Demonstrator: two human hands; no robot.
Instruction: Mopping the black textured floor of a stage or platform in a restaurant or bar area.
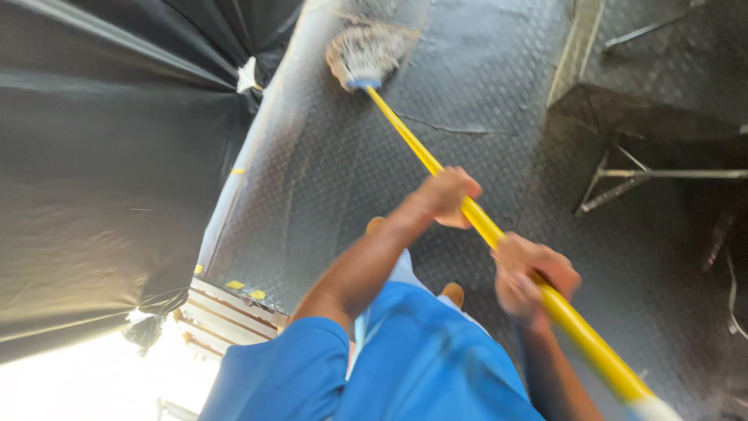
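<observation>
I grip a mop with a long yellow handle point(405, 132) in both hands. My left hand point(446, 195) is closed around the handle farther up, toward the mop head. My right hand point(531, 277) is closed around it lower down, close to my body. The grey string mop head point(366, 51) with a blue collar rests on the dark diamond-plate floor point(475, 86) at the top of the view, beside the wall. My blue sleeves and clothing fill the bottom centre.
A black plastic sheet point(101, 171) hangs along the left. A raised metal-plate step point(647, 70) and metal frame legs point(623, 183) stand at right. Wooden slats point(226, 312) lie at the floor's lower-left edge, with bright daylight beyond.
</observation>
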